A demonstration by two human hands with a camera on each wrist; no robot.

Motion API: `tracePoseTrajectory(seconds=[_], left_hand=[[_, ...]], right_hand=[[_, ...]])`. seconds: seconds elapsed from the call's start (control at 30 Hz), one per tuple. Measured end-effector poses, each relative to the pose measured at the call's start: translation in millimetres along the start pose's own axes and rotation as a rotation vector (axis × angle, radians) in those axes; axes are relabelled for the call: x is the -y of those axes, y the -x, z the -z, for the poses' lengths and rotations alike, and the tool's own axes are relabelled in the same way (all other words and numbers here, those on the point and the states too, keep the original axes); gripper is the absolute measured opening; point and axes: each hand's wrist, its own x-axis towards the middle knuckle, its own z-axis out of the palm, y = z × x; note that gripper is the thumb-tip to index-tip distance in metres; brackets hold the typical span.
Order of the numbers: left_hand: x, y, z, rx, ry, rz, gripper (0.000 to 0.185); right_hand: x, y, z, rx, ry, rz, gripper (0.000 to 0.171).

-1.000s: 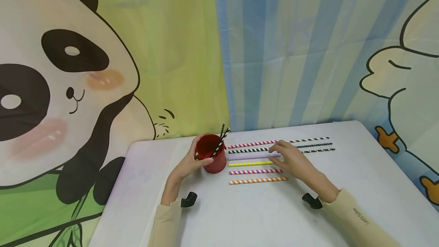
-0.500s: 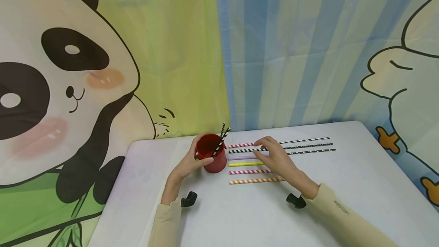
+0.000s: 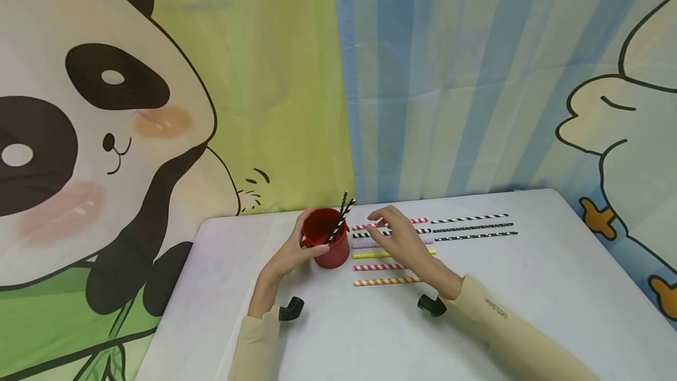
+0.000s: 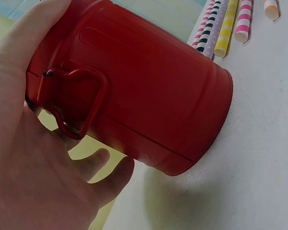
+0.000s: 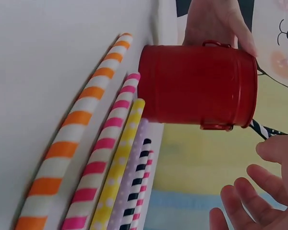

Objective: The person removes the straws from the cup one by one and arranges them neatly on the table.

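Observation:
In the head view my left hand [image 3: 288,258] grips a small red metal bucket [image 3: 332,256] by its rim and side. The left wrist view shows its wire handle [image 4: 93,108] beside the palm. Two black-and-white paper straws [image 3: 344,216] lean inside, sticking out over the rim. My right hand [image 3: 399,247] hovers right of the bucket, fingers apart and holding nothing. Below it lies a row of straws: red-striped [image 3: 420,220], black-striped [image 3: 425,231], lilac [image 3: 365,246], yellow dotted [image 3: 365,256], pink-striped [image 3: 370,267] and orange-striped [image 3: 383,281]. The hand partly covers them.
Right of that row lie three black-and-white straws [image 3: 476,227] on the white table [image 3: 338,334]. A curtain [image 3: 285,75] with a panda print hangs behind the table's back edge. A black wrist mount [image 3: 432,306] sits under the right sleeve.
My right hand has moved left across the straws toward the bucket, uncovering the near ends of the three black-and-white ones. The left hand and the bucket have stayed put.

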Motion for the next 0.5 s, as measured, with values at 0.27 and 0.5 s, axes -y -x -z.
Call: tracePoseTrajectory(seconds=[0.27,0.5], left_hand=[[0.5,-0.2,-0.6,0.002,0.000,-0.014,0.094],[1.3,0.4,-0.6,0.001,0.002,-0.024,0.092]], right_hand=[[12,-14,-20,-0.027,-0.161,-0.145,0.019],[19,-18,-37,-0.049,-0.361,-0.272,0.017]])
